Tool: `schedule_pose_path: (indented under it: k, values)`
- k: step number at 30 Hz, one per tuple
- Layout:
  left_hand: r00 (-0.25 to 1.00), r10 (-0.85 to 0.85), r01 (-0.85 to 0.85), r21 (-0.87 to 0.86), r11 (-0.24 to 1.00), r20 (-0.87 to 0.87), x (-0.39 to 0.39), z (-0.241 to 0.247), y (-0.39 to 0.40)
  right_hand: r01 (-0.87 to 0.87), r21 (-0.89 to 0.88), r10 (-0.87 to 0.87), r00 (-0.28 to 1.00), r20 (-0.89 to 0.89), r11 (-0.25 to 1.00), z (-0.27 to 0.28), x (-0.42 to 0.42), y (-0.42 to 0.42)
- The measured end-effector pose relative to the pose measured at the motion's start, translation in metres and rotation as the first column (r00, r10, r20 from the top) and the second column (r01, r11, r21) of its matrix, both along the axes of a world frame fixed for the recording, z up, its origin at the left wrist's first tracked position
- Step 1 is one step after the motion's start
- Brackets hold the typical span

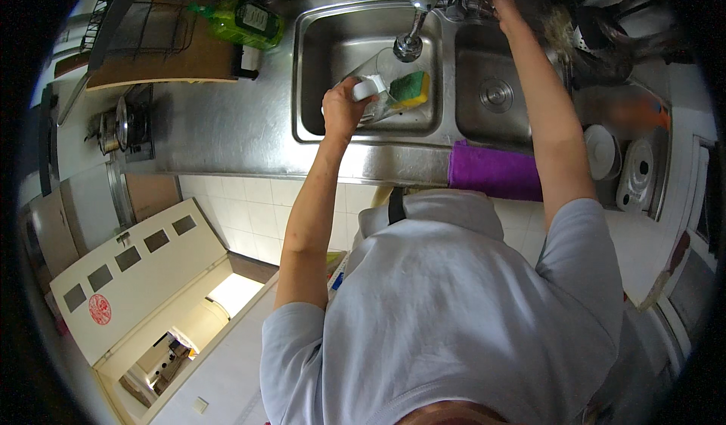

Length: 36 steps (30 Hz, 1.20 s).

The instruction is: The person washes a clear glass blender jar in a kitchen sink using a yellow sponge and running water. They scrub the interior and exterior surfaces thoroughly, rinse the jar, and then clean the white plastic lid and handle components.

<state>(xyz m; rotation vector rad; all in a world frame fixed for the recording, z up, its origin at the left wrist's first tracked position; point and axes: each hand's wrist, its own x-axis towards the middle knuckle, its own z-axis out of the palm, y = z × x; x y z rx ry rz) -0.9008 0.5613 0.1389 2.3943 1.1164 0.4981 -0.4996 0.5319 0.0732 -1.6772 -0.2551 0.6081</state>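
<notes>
My left hand (343, 109) grips the white handle (367, 87) of a clear pitcher (363, 71), which lies tilted in the left basin of a steel sink (317, 45). A green and yellow sponge (409, 89) is at the pitcher; whether it sits inside or beside it is unclear. Over the pitcher hangs the chrome spray head (408, 48) of the faucet (455, 2). My right hand (505, 12) reaches past the right basin (476, 56) to beside the faucet base. Its fingertips are small and dim, so what they touch cannot be made out.
A purple cloth (496, 171) hangs over the counter's front edge. Left of the sink are a green soap bottle (249, 24), a wooden board (164, 56) and a pot (127, 123) on a stove. Utensils (607, 33) and a white bowl (600, 151) stand at the right.
</notes>
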Motion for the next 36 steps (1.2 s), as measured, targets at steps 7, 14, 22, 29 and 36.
schedule_pose_path:
  k: [7, 14, 22, 29, 36]
  values:
    - [0.992, 0.106, -0.103, -0.051, 0.993, 0.062, -0.021, 0.020, -0.002, -0.176, -0.100, 0.187, 0.975, 0.115, 0.979, -0.009, 0.019, 0.015]
    - [0.967, 0.240, -0.242, 0.017, 0.970, 0.091, -0.073, 0.052, -0.034, -0.685, -0.263, 0.728, 0.586, 0.355, 0.679, 0.016, -0.118, -0.065]
    - [0.975, 0.127, -0.167, 0.231, 0.958, 0.182, -0.099, 0.065, -0.078, -0.838, -0.453, 0.665, -0.153, 0.731, 0.305, 0.105, -0.277, -0.079]
    - [0.987, 0.026, -0.069, 0.275, 0.959, 0.157, -0.109, 0.052, -0.098, -0.560, -0.794, 0.742, -0.425, 0.519, 0.235, 0.048, -0.317, -0.070]
    - [0.959, 0.066, -0.138, 0.249, 0.959, 0.277, -0.119, 0.049, -0.098, -0.931, 0.221, 0.932, 0.220, -0.289, 0.289, 0.049, -0.335, -0.059]
